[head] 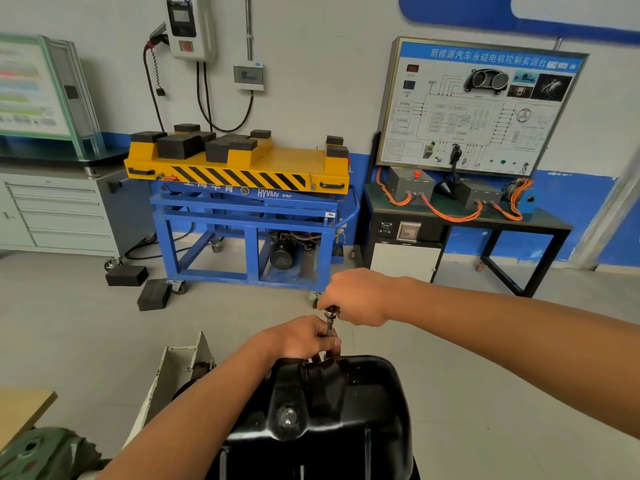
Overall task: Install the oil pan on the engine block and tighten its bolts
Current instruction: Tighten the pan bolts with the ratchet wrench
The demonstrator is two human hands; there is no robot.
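The pan (339, 403) lies inverted below us, what carries it hidden. Our left hand (304, 336) pinches the driver (330, 322) shaft at the pan's far rim; right hand (356, 297) grips its top. We judge: placing done, tightening underway, remaining bolts uncountable.

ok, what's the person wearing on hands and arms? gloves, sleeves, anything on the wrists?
Nothing worn that shows. Left hand and right hand are ungloved. Left forearm and right forearm are bare to the frame edge, no sleeve in view. No watch, band or marking visible on either wrist.
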